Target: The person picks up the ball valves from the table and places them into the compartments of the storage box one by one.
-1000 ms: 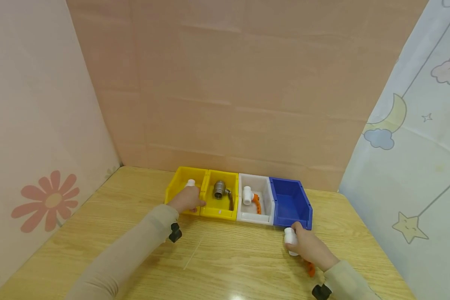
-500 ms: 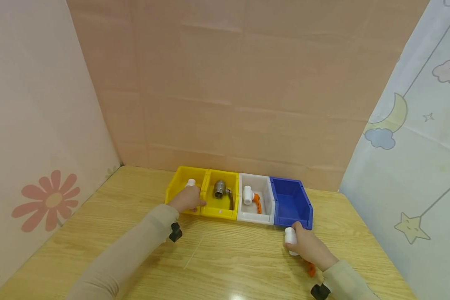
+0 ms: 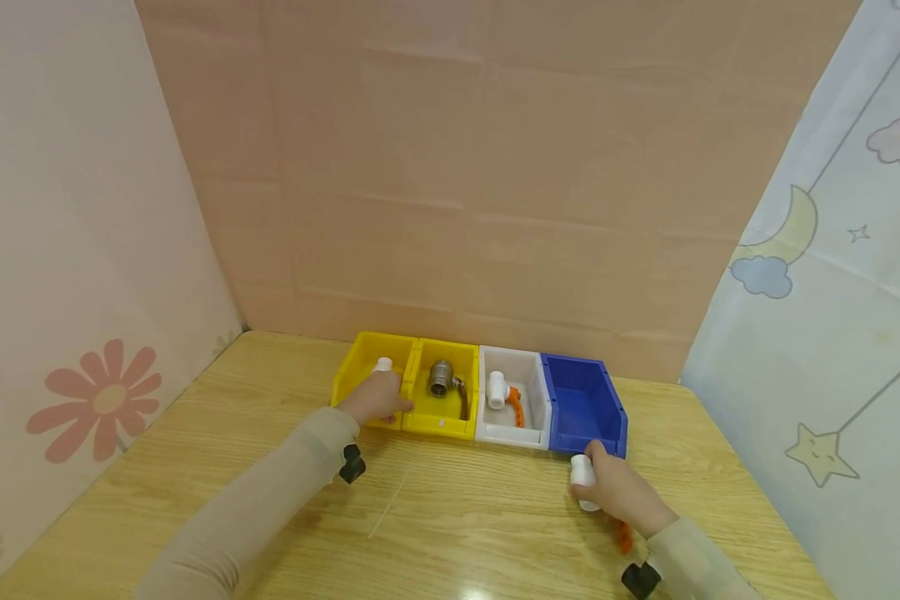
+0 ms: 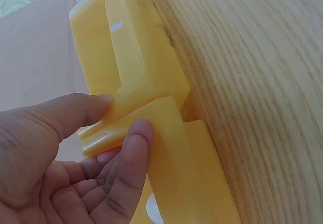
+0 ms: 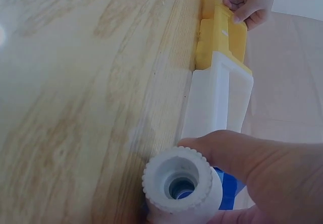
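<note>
My left hand (image 3: 377, 398) is at the leftmost yellow bin (image 3: 382, 343), gripping the side walls where it meets the second yellow bin (image 3: 456, 350). In the left wrist view the thumb lies on the second bin's side, with the fingers on the other. A white fitting (image 3: 382, 364), partly hidden by that hand, lies in the leftmost bin. Just in front of the blue bin (image 3: 579, 400), my right hand (image 3: 624, 490) holds a white plastic ball valve (image 3: 582, 473). Its orange handle (image 3: 626, 537) shows below the hand. The right wrist view looks into the valve's round opening (image 5: 180, 183).
A metal ball valve (image 3: 441, 378) lies in the second yellow bin. Beside it, the white bin (image 3: 515, 358) contains another white valve (image 3: 497, 390) with an orange handle. The bins stand in a row on the wooden table (image 3: 450, 517), near the back wall covering (image 3: 480, 208).
</note>
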`<state>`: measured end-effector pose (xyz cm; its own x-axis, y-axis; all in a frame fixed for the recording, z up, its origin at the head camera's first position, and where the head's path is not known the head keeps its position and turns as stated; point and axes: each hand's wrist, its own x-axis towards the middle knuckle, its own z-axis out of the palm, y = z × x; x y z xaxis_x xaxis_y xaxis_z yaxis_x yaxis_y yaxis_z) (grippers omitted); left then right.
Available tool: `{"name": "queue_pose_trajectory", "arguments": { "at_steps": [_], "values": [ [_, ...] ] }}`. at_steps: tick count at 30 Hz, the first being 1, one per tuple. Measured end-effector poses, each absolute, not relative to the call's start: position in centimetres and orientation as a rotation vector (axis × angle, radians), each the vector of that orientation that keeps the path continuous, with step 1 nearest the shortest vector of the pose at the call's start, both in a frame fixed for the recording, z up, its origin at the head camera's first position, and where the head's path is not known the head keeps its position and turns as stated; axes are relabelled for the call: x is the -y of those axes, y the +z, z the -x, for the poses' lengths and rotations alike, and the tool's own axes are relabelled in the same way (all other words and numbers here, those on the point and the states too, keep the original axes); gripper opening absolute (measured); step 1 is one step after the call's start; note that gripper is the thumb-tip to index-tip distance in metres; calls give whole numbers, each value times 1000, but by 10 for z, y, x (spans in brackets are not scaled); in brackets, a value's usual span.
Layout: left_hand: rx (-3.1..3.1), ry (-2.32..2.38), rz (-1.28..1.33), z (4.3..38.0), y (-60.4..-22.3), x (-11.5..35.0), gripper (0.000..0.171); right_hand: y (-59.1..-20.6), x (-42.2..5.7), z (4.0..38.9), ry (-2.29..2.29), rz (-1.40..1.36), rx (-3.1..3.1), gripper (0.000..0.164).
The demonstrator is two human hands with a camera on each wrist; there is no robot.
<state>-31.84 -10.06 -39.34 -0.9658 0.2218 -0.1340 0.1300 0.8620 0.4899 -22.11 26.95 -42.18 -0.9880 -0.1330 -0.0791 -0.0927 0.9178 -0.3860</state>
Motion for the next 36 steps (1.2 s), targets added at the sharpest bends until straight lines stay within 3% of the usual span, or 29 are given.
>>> {"name": "queue_pose_trajectory", "arguments": {
  "at_steps": [20, 36],
  "values": [
    [-2862, 722, -311, 316, -393, 100, 20, -407, -266, 226, -628, 274, -2929, 43],
    [-2865, 727, -311, 318, -394, 101, 20, -335, -260, 245, -596, 344, -2949, 53]
  ]
}}
